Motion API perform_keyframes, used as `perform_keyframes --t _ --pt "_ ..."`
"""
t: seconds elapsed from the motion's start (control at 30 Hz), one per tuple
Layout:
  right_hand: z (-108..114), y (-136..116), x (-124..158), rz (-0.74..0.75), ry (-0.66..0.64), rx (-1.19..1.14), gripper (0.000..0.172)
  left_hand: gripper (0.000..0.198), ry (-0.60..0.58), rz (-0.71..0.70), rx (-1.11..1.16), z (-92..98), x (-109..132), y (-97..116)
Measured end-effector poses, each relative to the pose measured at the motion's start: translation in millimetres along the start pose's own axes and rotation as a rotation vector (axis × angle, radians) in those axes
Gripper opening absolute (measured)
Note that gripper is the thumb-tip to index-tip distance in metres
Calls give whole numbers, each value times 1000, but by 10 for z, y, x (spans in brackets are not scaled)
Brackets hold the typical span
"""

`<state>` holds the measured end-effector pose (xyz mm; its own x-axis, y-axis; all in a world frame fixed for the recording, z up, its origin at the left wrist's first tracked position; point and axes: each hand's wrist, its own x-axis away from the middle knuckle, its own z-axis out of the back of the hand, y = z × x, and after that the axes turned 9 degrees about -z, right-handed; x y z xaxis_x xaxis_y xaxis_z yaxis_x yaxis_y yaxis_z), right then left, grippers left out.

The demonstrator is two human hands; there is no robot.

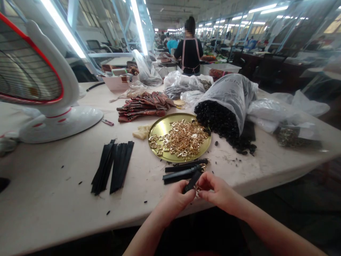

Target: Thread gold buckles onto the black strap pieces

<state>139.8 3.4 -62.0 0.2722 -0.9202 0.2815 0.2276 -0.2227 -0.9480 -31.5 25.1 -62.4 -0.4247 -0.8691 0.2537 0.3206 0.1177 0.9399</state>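
Note:
Close to the table's front edge, my left hand (178,196) is closed on a black strap (193,182), its thumb on top. My right hand (216,192) pinches a small gold buckle (197,191) at the strap's near end; fingers partly cover it. Just beyond my hands lie black straps (183,173) with gold buckles at their right ends. Behind these stands a round gold tray (157,125) heaped with loose gold buckles (186,138). To the left, two bundles of black strips (121,167) lie flat on the table.
A clear bag (229,92) spills small black pieces (221,117) at the right. Stacked reddish-brown pieces (144,106) lie behind the tray. A white fan (61,121) stands at the left, near a small pink-handled tool (108,122). A person (189,53) stands farther back.

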Motion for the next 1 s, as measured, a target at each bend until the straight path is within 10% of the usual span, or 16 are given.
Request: perform_keyframes --t 0.47,0.8,1.0 --pt "-153 38 -100 -237 226 -1105 29 30 136 19 391 -361 113 -162" --pt "-350 127 118 -242 151 -1015 26 24 136 -318 -323 -153 367 18" --pt "-478 109 186 10 349 -576 26 16 111 -256 18 -283 411 98"
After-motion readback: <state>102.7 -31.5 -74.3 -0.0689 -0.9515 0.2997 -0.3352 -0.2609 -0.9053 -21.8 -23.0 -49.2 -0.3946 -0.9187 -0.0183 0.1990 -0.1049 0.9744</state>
